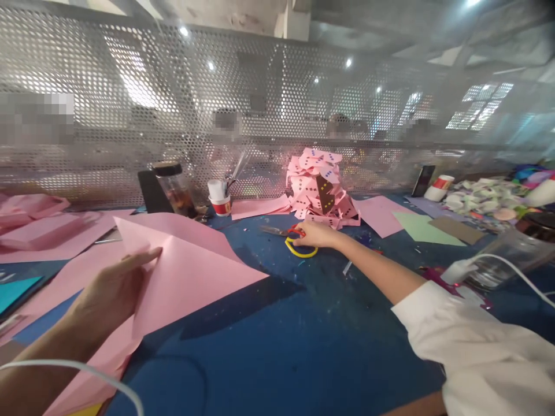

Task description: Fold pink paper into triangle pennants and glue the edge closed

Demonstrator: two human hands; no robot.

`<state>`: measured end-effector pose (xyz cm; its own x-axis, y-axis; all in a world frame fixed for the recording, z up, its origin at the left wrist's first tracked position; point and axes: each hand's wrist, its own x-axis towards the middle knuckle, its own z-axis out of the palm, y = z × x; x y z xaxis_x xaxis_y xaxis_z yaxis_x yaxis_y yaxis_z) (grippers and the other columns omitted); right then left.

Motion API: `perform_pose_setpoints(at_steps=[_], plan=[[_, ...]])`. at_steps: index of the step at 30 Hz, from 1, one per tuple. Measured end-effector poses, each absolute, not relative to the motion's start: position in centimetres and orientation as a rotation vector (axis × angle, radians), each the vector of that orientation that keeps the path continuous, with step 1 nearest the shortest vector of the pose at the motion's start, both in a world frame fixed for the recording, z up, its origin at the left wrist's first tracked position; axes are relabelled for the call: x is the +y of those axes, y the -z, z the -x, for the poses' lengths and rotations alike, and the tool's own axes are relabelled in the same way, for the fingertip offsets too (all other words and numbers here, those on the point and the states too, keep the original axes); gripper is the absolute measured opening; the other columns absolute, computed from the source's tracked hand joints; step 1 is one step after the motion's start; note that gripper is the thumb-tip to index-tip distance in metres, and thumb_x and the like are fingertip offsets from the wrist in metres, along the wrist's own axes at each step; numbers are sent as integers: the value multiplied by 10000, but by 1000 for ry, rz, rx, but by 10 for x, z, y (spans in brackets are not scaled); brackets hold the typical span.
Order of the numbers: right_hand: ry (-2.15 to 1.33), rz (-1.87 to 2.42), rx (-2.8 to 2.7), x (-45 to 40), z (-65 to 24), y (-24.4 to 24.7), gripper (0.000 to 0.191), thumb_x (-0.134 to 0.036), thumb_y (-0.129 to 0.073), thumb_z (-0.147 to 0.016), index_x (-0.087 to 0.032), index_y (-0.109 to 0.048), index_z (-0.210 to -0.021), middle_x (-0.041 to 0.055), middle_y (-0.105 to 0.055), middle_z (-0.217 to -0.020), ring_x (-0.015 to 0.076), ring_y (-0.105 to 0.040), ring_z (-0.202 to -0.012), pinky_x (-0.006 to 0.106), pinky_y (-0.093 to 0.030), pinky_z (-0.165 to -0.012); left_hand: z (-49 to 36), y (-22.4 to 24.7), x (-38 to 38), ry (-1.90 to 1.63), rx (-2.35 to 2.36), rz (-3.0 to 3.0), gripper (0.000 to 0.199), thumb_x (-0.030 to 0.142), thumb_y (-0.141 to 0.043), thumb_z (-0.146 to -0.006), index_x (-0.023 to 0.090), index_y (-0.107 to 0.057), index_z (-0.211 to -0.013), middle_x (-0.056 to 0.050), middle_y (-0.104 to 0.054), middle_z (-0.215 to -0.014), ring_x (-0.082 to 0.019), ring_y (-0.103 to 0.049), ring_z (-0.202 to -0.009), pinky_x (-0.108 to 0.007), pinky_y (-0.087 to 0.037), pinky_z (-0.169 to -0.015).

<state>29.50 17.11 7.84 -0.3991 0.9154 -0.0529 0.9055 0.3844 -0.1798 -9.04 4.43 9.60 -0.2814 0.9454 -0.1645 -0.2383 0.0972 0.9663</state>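
Note:
A large folded pink paper sheet (195, 271) is pinched in my left hand (113, 286), thumb on top, lifted above the blue table with its shadow below. My right hand (318, 234) reaches forward, its fingers closed on the red handle of the scissors (301, 249). The other handle loop is yellow, and the blades point left, lying near the tabletop. Just behind my right hand stands a tall pile of cut pink paper pieces (306, 188) with small printed dots.
Along the perforated metal screen (260, 98) stand a dark-lidded jar (180, 193) and a paper cup (221, 205). Pink sheets (41, 231) lie at left. Green paper (425, 228), a clear container (503, 260) and a white cable (515, 266) are at right. Blurred people are beyond the screen.

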Motion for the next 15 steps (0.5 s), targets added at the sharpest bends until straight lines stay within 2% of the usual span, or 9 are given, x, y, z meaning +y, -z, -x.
perform_pose_setpoints(at_steps=[3,5,8,10,12,15], plan=[[-165,1589,-2516,169,-294,-77,308,-344,-712,-901,-150,-714,-1141,153,-695,-1220,301,-639,-1164,343,-468,-921,91,-93,42,-1376,1222,-716,218,107,-775,-677,170,-685,-866,36,-729,-691,-123,-673,-547,-188,-602,-530],[-122,1471,-2496,157,-290,-78,444,-306,-688,-929,-150,-624,-1340,165,-607,-1396,293,-540,-1335,378,-407,-1099,89,-93,39,-1359,1191,-673,221,80,-745,-698,173,-692,-892,35,-744,-707,-127,-687,-557,-201,-620,-553],[-165,1238,-2526,127,-275,-76,792,-446,-773,-873,-222,-418,-1544,114,-494,-1544,240,-464,-1423,335,-377,-1179,80,-95,35,-1333,1161,-616,262,61,-702,-723,165,-707,-964,23,-758,-714,-147,-699,-553,-238,-634,-544],[-234,918,-2490,107,-262,-73,915,-473,-811,-831,-212,-352,-1579,147,-457,-1571,285,-422,-1460,424,-357,-1214,73,-97,32,-1322,1145,-588,295,51,-680,-745,162,-709,-1017,22,-759,-707,-155,-711,-561,-241,-634,-538],[-247,696,-2459,92,-250,-70,823,-399,-740,-906,-195,-324,-1587,169,-455,-1573,290,-400,-1479,479,-340,-1222,65,-98,28,-1303,1136,-569,308,42,-669,-772,157,-705,-1056,19,-758,-704,-164,-723,-572,-250,-638,-543],[-307,573,-2294,82,-240,-72,478,-287,-641,-976,-209,-510,-1429,147,-582,-1442,261,-509,-1388,476,-409,-1163,55,-99,23,-1239,1134,-549,281,65,-682,-816,136,-700,-1087,-15,-763,-725,-204,-742,-595,-326,-663,-572]])
